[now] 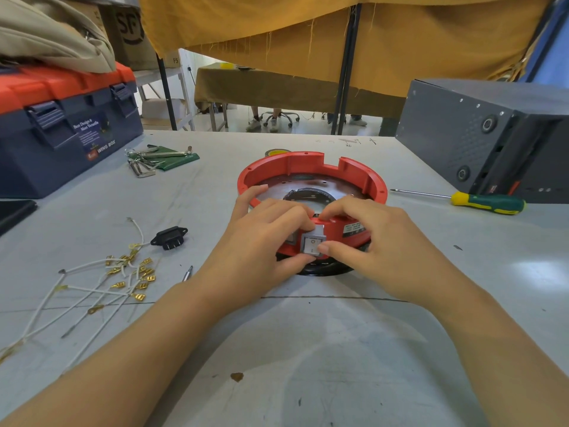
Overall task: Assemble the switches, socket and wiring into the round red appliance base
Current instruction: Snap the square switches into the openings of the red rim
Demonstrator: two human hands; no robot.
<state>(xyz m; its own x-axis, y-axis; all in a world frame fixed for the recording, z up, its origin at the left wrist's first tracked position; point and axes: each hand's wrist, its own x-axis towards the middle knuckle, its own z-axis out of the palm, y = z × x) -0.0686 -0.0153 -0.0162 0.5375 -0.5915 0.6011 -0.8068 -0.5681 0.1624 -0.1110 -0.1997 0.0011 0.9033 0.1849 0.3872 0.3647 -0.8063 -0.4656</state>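
The round red appliance base [308, 167] lies on the grey table in the middle of the view. In its near wall sits a white rocker switch [313, 243]. My left hand [264, 238] curls over the base's near rim, its thumb under the switch and fingers on top. My right hand [366, 238] pinches the switch, thumb on its face and fingers over the rim. A second switch to the left is mostly hidden by my left hand. The black socket [170, 238] lies loose to the left. White wires with brass terminals [123, 278] are scattered further left.
A blue and red toolbox [64, 124] stands at the far left, with hex keys [147, 161] beside it. A green and yellow screwdriver [480, 202] lies right of the base, in front of a grey metal housing [480, 131]. A small bit [187, 272] lies near my left wrist.
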